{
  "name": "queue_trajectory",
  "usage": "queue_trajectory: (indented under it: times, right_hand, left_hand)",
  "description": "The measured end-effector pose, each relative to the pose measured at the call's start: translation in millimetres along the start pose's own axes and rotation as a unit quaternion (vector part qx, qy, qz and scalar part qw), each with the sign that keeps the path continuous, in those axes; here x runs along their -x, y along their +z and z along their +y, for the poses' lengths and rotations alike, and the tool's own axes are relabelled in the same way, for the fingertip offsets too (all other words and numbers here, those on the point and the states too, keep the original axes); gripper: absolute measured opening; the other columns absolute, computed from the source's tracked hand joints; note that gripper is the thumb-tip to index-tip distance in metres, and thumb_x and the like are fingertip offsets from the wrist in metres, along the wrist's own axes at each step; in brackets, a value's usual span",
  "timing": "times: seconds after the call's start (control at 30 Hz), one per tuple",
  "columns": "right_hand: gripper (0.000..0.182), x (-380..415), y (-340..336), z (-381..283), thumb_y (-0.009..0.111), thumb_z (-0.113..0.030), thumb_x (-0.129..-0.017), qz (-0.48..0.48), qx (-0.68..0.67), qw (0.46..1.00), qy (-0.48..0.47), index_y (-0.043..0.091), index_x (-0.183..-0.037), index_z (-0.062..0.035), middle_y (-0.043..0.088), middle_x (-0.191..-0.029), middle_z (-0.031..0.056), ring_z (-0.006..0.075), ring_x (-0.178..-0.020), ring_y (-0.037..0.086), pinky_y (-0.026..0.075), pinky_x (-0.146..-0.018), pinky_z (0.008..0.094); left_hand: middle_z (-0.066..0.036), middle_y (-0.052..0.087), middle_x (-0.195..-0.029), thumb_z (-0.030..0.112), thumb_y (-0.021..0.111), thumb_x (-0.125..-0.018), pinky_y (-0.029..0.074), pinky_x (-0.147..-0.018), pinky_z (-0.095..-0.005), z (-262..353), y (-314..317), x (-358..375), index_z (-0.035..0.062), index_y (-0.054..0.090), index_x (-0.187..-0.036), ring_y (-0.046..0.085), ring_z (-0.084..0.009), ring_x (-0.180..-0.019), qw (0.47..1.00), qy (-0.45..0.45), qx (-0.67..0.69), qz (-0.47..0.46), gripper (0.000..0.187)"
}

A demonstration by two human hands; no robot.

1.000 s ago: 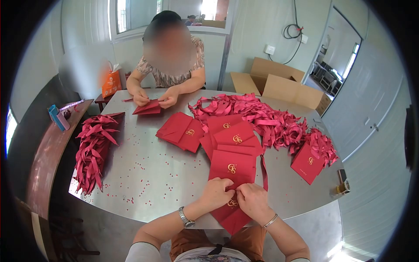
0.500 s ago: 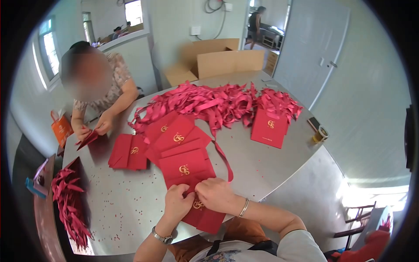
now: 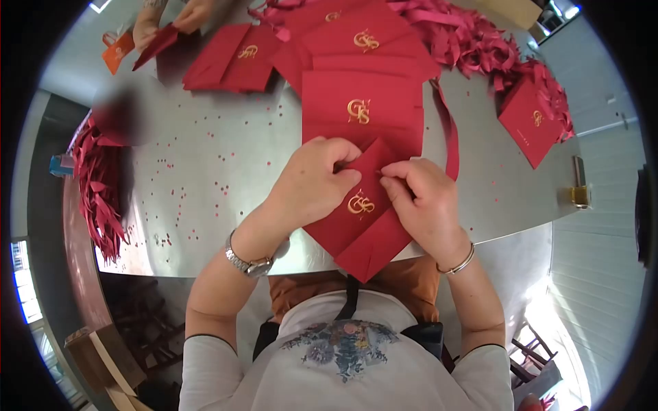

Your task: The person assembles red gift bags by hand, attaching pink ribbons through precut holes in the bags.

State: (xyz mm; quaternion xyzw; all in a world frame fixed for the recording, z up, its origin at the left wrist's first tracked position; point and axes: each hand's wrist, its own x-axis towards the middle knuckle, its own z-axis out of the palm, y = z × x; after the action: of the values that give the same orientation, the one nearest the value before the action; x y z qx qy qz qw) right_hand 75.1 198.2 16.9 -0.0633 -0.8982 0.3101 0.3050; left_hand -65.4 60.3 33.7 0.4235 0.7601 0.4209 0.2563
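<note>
A flat red paper bag (image 3: pixel 367 226) with a gold logo lies tilted at the table's near edge, in front of my body. My left hand (image 3: pixel 315 179) is closed, thumb and curled fingers pinching the bag's upper left edge. On the bag's other side, my right hand (image 3: pixel 423 202) makes a pinch close to the upper edge; whatever is between those fingertips is too small to make out. Just beyond lies a stack of matching red bags (image 3: pixel 363 89), partly overlapping. A loose red ribbon (image 3: pixel 449 133) curves down beside the stack, right of it.
A heap of red ribbons (image 3: pixel 466 41) covers the far side, with a ribboned bag (image 3: pixel 531 120) at right. More bags (image 3: pixel 229 58) lie at far left, near another person's hands (image 3: pixel 171 20). Ribbons (image 3: pixel 99 185) hang at the left edge. Red dots litter the metal table (image 3: pixel 226 123).
The view has tilted down toward my body. My hands have moved apart along the bag's upper edge, and the bag now lies more tilted.
</note>
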Motion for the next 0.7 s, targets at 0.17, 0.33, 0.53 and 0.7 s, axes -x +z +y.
queue_trajectory:
  times: [0.17, 0.33, 0.53, 0.7]
  right_hand:
    - [0.011, -1.8, 1.3, -0.6, 0.073, -0.002, -0.075, 0.006, 0.004, 1.000, -0.002, 0.065, -0.082, -0.0044, 0.064, -0.074, 0.0089, 0.0287, -0.067, 0.061, 0.048, -0.061, 0.0396]
    - [0.010, -2.5, 5.6, -1.4, 0.073, -0.003, -0.075, -0.001, 0.015, 1.000, -0.003, 0.066, -0.082, -0.0047, 0.064, -0.074, 0.0085, 0.0278, -0.067, 0.061, 0.048, -0.061, 0.0381]
    - [0.010, -5.1, 14.4, -5.5, 0.072, -0.002, -0.075, 0.024, 0.004, 0.999, 0.032, 0.066, -0.081, -0.0056, 0.064, -0.072, 0.0092, 0.0289, -0.066, 0.061, 0.049, -0.060, 0.0387]
    - [0.007, -10.0, 20.6, -9.4, 0.069, -0.003, -0.077, 0.022, 0.034, 0.999, 0.013, 0.062, -0.076, -0.0042, 0.063, -0.071, 0.0106, 0.0304, -0.067, 0.062, 0.050, -0.061, 0.0407]
  left_hand:
    - [-0.010, 0.067, -0.088, 0.000, 0.064, -0.082, 0.049, -0.077, -0.0302, -0.5, -0.3, 0.9, -0.0038, 0.065, -0.097, 0.063, -0.0180, -0.084, 1.000, -0.008, 0.018, -0.005, 0.015]
    - [-0.008, 0.069, -0.086, -0.001, 0.063, -0.084, 0.051, -0.074, -0.0278, -2.8, 0.5, 0.8, -0.0051, 0.066, -0.099, 0.063, -0.0128, -0.081, 0.999, -0.021, 0.044, -0.010, 0.016]
    - [-0.018, 0.068, -0.085, 0.004, 0.061, -0.078, 0.048, -0.075, -0.0398, 1.9, 3.3, 2.1, -0.0040, 0.067, -0.093, 0.062, -0.0326, -0.083, 0.995, -0.023, 0.093, 0.001, 0.018]
    - [-0.012, 0.066, -0.079, 0.002, 0.066, -0.079, 0.049, -0.070, -0.0327, -4.4, 9.2, 2.9, -0.0036, 0.065, -0.095, 0.062, -0.0214, -0.077, 0.997, 0.028, -0.038, 0.055, 0.017]
